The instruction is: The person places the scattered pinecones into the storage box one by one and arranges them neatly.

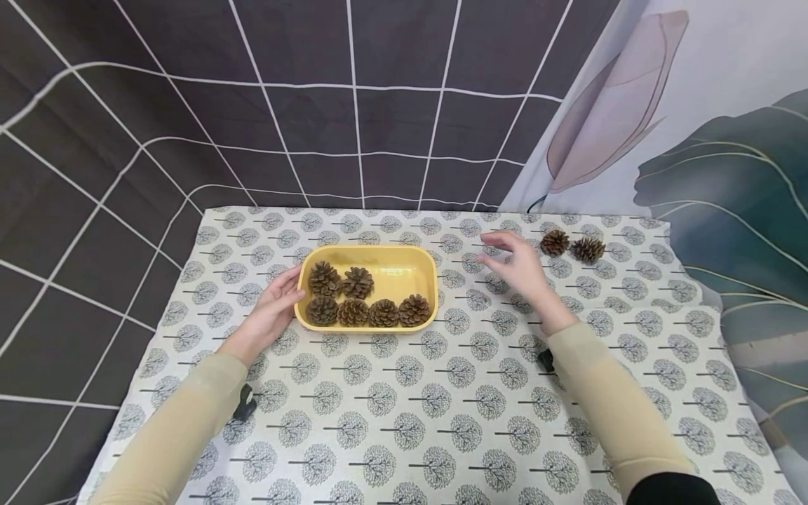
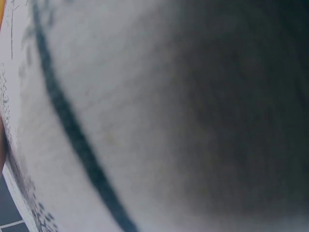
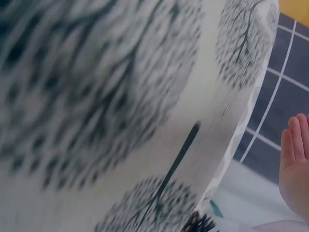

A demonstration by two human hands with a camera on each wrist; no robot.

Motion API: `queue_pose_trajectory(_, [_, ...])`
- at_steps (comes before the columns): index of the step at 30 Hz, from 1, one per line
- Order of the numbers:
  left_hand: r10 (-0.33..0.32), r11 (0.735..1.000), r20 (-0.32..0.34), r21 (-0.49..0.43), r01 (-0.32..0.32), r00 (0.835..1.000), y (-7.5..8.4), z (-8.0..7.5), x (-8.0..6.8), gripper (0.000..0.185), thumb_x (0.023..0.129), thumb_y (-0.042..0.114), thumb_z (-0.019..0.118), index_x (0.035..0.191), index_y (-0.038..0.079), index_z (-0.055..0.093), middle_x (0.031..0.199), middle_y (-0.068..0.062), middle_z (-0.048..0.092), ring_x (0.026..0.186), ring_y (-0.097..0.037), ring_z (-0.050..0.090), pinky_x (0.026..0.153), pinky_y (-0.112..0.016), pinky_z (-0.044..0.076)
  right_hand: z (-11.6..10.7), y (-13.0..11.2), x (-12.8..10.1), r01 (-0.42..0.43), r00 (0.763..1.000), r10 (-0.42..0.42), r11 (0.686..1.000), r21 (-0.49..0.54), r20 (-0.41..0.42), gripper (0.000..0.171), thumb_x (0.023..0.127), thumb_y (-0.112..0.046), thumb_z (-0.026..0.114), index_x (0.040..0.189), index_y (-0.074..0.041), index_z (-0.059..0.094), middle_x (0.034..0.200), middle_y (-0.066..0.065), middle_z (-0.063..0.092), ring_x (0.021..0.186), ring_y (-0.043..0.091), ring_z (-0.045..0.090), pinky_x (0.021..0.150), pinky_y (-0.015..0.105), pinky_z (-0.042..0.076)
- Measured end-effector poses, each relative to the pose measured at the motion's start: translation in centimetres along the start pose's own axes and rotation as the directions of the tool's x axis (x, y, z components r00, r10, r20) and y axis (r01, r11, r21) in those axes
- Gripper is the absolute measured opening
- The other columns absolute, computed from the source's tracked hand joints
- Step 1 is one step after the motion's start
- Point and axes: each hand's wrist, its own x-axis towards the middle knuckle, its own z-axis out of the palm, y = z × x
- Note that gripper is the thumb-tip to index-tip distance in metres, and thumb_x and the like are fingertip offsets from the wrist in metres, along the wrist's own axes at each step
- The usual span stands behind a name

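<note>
- Left hand [image 1: 273,308]: fingers relaxed, resting on yellow tray [image 1: 429,270] w/ six cones.
- Right hand [image 1: 516,266]: empty, fingers spread; I log two loose pine cones [image 1: 571,246] at its 2 o'clock, nearer than left.

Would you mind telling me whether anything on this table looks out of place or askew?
Two pine cones lie loose on the tablecloth near the far right corner, apart from the six in the yellow tray. The right hand hovers open beside them; the left hand rests against the tray's left end. Nothing looks spilled or damaged.
</note>
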Motion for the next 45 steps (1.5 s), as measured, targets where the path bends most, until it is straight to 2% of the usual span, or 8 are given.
queue_pose_trajectory(6, [-0.001,1.0,-0.002,-0.002,0.001,1.0,0.1,0.0,0.0,0.07,0.103,-0.003,0.05,0.165,-0.001,0.019,0.178,-0.019,0.011,0.167,-0.037,0.01,0.139,-0.041,0.016,-1.4,1.0,-0.2,-0.001,0.999,-0.001,0.999,-0.032,-0.05,0.043,0.092,-0.003,0.079,0.132,0.005,0.066,0.131,0.028,0.069,0.122,0.046,0.066,0.113,0.06,0.054])
queue_pose_trajectory(13, [-0.009,1.0,-0.01,-0.007,0.009,1.0,0.1,0.0,0.0,0.066,0.103,-0.004,0.05,0.165,0.004,0.026,0.178,-0.018,0.011,0.167,-0.036,0.01,0.139,-0.04,0.016,-2.9,2.1,-0.1,0.025,0.994,-0.034,0.996,-0.082,-0.099,0.04,0.09,0.0,0.08,0.128,0.006,0.068,0.128,0.028,0.07,0.117,0.045,0.068,0.112,0.061,0.053])
queue_pose_trajectory(25, [0.0,1.0,0.001,-0.004,0.0,1.0,-0.1,0.0,0.0,0.067,0.103,-0.004,0.05,0.165,0.004,0.025,0.178,-0.018,0.011,0.167,-0.036,0.009,0.139,-0.041,0.014,-5.8,2.8,-0.1,-0.072,0.991,0.055,0.987,-0.142,-0.121,0.044,0.093,-0.006,0.079,0.134,0.002,0.066,0.135,0.028,0.067,0.127,0.049,0.064,0.119,0.063,0.046])
queue_pose_trajectory(30, [-0.001,1.0,0.0,-0.009,0.001,1.0,0.0,0.0,0.0,0.069,0.103,-0.004,0.05,0.165,0.002,0.022,0.178,-0.019,0.01,0.167,-0.036,0.008,0.139,-0.04,0.014,-6.8,3.2,0.0,-0.084,0.99,0.061,0.98,-0.179,-0.13,0.048,0.092,-0.007,0.081,0.136,0.002,0.064,0.138,0.028,0.066,0.127,0.05,0.063,0.118,0.065,0.045])
queue_pose_trajectory(36, [-0.007,1.0,-0.006,-0.006,0.007,1.0,0.1,0.0,-0.1,0.069,0.103,-0.004,0.049,0.166,0.001,0.02,0.178,-0.018,0.009,0.167,-0.036,0.008,0.139,-0.041,0.014,-8.0,3.7,0.2,-0.109,0.99,0.086,0.971,-0.213,-0.113,0.052,0.092,-0.009,0.08,0.14,0.003,0.061,0.141,0.03,0.062,0.131,0.051,0.059,0.118,0.068,0.043])
queue_pose_trajectory(45, [-0.006,1.0,-0.012,-0.017,0.006,1.0,-0.1,0.1,-0.1,0.067,0.103,-0.003,0.052,0.165,0.007,0.028,0.178,-0.018,0.01,0.167,-0.036,0.008,0.139,-0.042,0.014,-9.7,4.7,0.4,-0.191,0.981,0.177,0.951,-0.244,-0.078,0.058,0.094,-0.011,0.079,0.146,0.003,0.056,0.15,0.031,0.055,0.137,0.051,0.052,0.121,0.069,0.04])
